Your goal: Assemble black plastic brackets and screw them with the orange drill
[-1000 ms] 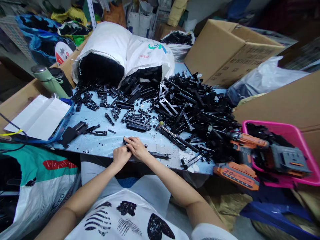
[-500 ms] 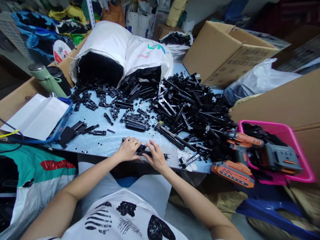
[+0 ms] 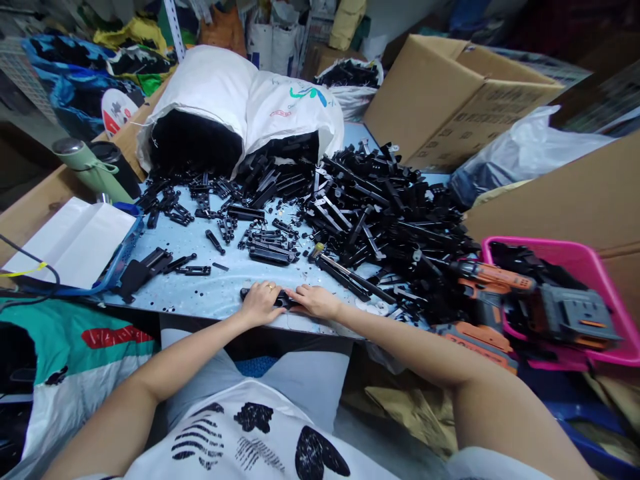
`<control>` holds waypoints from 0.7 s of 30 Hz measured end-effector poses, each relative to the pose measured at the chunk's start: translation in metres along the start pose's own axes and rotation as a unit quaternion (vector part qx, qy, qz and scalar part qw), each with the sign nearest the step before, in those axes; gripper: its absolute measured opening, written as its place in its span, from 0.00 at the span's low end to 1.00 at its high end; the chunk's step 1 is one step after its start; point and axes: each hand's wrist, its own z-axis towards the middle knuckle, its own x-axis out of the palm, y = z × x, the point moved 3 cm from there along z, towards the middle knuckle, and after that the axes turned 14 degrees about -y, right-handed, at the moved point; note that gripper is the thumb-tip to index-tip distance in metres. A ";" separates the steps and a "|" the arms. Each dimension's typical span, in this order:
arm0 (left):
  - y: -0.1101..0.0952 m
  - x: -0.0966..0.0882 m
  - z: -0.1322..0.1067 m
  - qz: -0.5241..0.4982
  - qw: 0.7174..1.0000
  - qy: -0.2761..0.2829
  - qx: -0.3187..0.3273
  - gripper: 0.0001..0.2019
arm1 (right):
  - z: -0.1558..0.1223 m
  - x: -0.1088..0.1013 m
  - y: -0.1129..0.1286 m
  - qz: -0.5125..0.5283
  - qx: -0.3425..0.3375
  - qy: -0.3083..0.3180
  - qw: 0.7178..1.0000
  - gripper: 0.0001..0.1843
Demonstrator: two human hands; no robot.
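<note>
My left hand [image 3: 261, 302] and my right hand [image 3: 315, 301] rest at the near edge of the pale blue table [image 3: 220, 288], both pressed onto one long black plastic part [image 3: 281, 298] that lies flat between them. The left hand, with a ring on one finger, covers the part's left end. The right hand's fingers lie over its right end. A big heap of similar black plastic parts [image 3: 380, 213] spreads across the table's right half. More parts spill from an open white sack [image 3: 235, 113] at the back.
An orange cordless drill [image 3: 487, 297] sits at the table's right corner beside a pink basket [image 3: 595, 260] holding a grey tool. A cardboard box [image 3: 460, 93] stands at back right. A green flask [image 3: 87, 167] and white paper [image 3: 70, 240] are at left.
My right hand slid from over the left hand out to the right along the black part, then back a little. The left hand stayed on the part's left end.
</note>
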 end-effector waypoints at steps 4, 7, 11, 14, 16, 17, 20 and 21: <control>0.001 0.002 0.002 -0.006 1.000 0.008 -0.004 0.25 | 0.001 -0.003 0.000 0.005 0.024 -0.002 1.000 0.30; 0.006 -0.009 0.009 -0.035 0.999 0.019 -0.020 0.24 | 0.007 -0.019 -0.004 0.019 0.075 -0.004 0.997 0.31; 0.010 -0.038 0.015 -0.104 0.994 0.033 0.026 0.21 | 0.018 -0.055 -0.008 0.042 0.089 -0.003 0.995 0.35; 0.015 -0.059 0.015 -0.143 0.988 0.035 0.036 0.20 | 0.018 -0.078 -0.004 0.065 0.073 -0.013 0.995 0.35; 0.020 -0.063 0.015 -0.171 0.983 0.066 -0.002 0.22 | 0.014 -0.086 0.003 0.077 0.071 -0.016 0.994 0.36; 0.022 -0.062 0.015 -0.183 0.979 0.085 -0.024 0.24 | 0.012 -0.088 0.007 0.082 0.071 -0.016 0.994 0.36; 0.023 -0.053 0.016 -0.173 0.978 0.110 -0.045 0.27 | 0.008 -0.089 0.019 0.090 0.075 -0.006 0.993 0.35; 0.022 -0.049 0.016 -0.145 0.984 0.099 -0.043 0.27 | 0.009 -0.089 0.022 0.087 0.079 -0.005 0.993 0.35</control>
